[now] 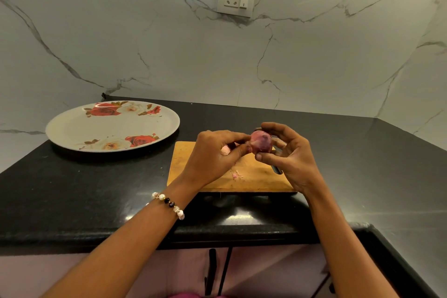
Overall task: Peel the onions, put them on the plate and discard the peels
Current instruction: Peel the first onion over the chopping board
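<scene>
Onion [261, 142] round, purple-red, smooth-skinned, held above wooden cutting board [208, 176]; long axis not clear from this angle. Right hand [289, 155] cups onion, fingers curled round it. Left hand [214, 155] pinches at onion's left side, pale pink peel piece [225, 150] beside its fingers. Small peel scrap [235, 174] on board. Oval floral plate [72, 128], glossy, lies left on speckled black tabletop [96, 189].

Both hands on onion above board
Right hand [287, 152] cups purple onion [261, 141]; left hand [215, 152] pinches its skin; cutting board [205, 176] beneath; floral plate [72, 126] at 10 o'clock.
</scene>
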